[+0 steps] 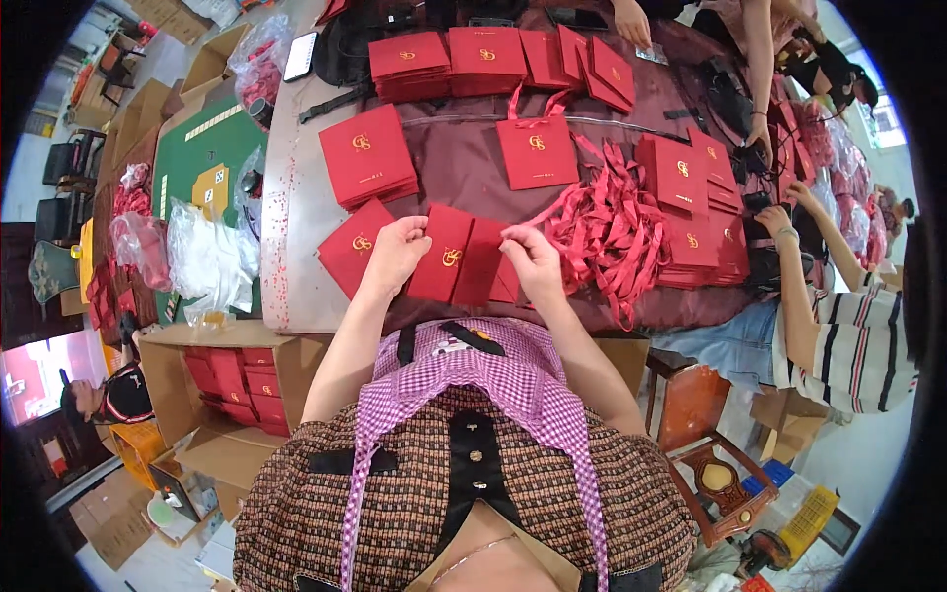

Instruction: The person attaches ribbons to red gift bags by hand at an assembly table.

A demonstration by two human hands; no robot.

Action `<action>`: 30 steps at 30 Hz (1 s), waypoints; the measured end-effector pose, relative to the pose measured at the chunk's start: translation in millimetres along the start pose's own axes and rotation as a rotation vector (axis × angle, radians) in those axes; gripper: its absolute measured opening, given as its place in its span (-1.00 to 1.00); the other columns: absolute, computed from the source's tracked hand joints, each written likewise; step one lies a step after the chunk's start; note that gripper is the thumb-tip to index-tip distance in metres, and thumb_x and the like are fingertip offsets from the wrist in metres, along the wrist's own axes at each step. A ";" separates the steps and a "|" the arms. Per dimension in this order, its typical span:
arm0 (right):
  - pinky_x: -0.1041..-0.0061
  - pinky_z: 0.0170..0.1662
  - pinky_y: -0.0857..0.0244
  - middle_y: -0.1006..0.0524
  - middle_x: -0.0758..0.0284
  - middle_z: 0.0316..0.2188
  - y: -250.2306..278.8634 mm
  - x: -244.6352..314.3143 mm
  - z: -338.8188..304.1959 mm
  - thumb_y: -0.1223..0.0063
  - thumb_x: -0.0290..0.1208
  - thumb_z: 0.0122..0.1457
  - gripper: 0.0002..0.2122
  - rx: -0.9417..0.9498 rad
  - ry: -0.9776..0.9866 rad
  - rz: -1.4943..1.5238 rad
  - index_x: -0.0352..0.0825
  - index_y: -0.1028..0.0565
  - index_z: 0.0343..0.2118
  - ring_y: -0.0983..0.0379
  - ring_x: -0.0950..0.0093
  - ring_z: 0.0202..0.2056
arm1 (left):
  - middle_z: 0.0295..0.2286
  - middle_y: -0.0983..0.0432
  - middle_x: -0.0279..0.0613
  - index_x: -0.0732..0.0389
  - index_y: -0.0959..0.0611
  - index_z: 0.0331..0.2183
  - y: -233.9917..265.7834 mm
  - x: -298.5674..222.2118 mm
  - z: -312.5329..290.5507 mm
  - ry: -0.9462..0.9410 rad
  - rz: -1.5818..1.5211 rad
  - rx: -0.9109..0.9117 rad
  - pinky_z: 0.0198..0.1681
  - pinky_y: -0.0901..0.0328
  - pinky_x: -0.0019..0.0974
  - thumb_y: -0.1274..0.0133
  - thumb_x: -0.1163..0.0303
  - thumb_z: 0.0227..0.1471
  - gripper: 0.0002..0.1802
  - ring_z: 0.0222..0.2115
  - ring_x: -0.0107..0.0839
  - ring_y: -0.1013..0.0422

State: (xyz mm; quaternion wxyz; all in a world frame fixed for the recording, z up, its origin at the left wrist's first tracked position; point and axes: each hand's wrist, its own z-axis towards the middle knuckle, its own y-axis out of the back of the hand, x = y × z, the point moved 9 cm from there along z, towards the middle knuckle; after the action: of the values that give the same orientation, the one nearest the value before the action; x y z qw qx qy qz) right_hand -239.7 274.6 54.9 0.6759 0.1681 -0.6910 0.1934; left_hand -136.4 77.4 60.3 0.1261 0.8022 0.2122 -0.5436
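Your hands are apart, one at each side of the bag [450, 259], which lies between them at the table's near edge, its gold emblem up. Your left hand [399, 257] is closed over its left edge; your right hand [534, 259] has thumb and forefinger drawn together at its far right corner, though you cannot tell from here whether they pinch the bag or a ribbon end.

To work this well, keep the left side steady, let the right fingertips do the fine work, and pull gently: the card looks likely to crease along its fold.

Your left fingers curl in with the back of the hand up; your right wrist bends inward, the other fingers loosely folded. Both forearms reach forward from the near side, angled apart.

Just right of your right hand is a heap of ribbons [614, 232]. Left lies a near stack [345, 244], with a far stack [368, 154] behind it. Beyond the bag sits a handled bag [537, 160]; more stacks [683, 232] stand right of the ribbons.
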 end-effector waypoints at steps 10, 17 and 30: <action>0.37 -0.22 -0.18 -0.46 0.34 -0.45 -68.1 79.0 -7.8 -0.14 -0.52 -0.09 -0.88 0.094 0.560 -0.659 -0.28 -0.50 -0.43 -0.37 0.33 -0.32 | -0.45 -0.48 -0.34 0.39 -0.53 -0.21 1.5 -23.3 -10.0 -0.039 0.184 -0.047 -0.40 -0.26 -0.58 -0.06 0.61 -0.07 -0.71 -0.45 -0.65 -0.36; 0.42 -0.21 -0.14 -0.49 0.39 -0.47 -70.0 76.5 -4.0 -0.14 -0.51 -0.08 -0.89 0.137 0.494 -0.670 -0.27 -0.51 -0.44 -0.38 0.37 -0.35 | -0.46 -0.52 -0.26 0.43 -0.54 -0.24 0.6 -26.3 -13.3 -0.027 0.176 -0.020 -0.37 -0.29 -0.51 -0.06 0.59 -0.06 -0.75 -0.44 -0.58 -0.39; 0.42 -0.20 -0.12 -0.50 0.39 -0.48 -62.6 82.2 -3.6 -0.15 -0.49 -0.08 -0.91 0.065 0.417 -0.611 -0.25 -0.51 -0.45 -0.39 0.40 -0.38 | -0.40 -0.51 -0.29 0.40 -0.53 -0.19 -9.0 -11.7 -15.8 0.095 -0.091 0.134 -0.30 -0.29 -0.53 -0.03 0.61 -0.05 -0.70 -0.41 -0.61 -0.38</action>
State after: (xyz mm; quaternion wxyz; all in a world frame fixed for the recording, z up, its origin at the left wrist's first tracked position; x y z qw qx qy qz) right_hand -208.1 224.4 139.6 0.8229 0.3450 -0.4501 0.0345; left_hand -131.5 89.7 77.3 0.0371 0.8234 0.2175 -0.5229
